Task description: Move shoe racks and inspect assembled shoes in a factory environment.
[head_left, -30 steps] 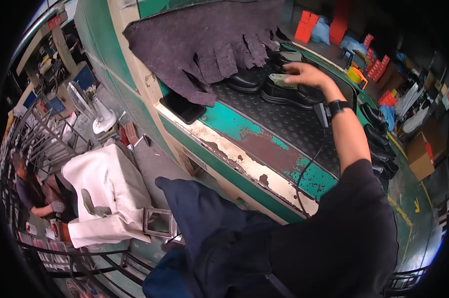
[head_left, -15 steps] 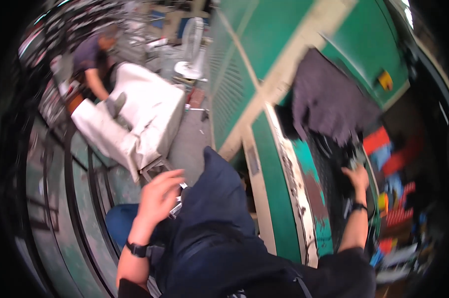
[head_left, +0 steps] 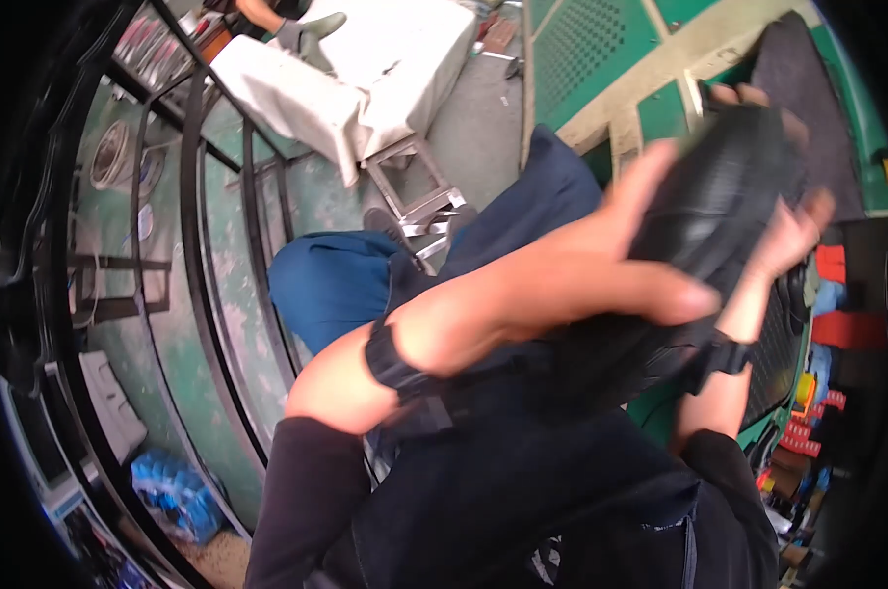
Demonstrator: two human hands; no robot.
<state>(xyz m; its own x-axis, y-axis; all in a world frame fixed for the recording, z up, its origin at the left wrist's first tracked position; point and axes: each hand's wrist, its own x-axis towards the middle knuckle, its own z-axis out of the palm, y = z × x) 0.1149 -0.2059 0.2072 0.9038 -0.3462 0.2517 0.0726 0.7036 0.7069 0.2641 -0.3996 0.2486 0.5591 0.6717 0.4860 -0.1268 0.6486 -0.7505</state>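
Note:
A black, shiny leather item (head_left: 704, 216), in shape like a shoe or boot, is held up in front of my body at the right. My left hand (head_left: 601, 270) reaches across and grips its near side, thumb lying along the surface. Against its far right side is my right hand (head_left: 789, 236), fingers curved around it. Motion blurs the item and both hands, and some fingers are hidden behind it. A dark grey cloth (head_left: 807, 108) hangs over the green machine just beyond.
A black metal rack (head_left: 199, 196) stands to my left. Ahead, another person's gloved hand (head_left: 312, 39) rests on a table with a white cover (head_left: 405, 59). A metal stool (head_left: 415, 182) is near my feet. Coloured items (head_left: 827, 294) line the right edge.
My left hand has swung right across my body onto the black leather item. My right hand, earlier reaching to the machine by the cloth, now holds it too. My view has shifted left and down.

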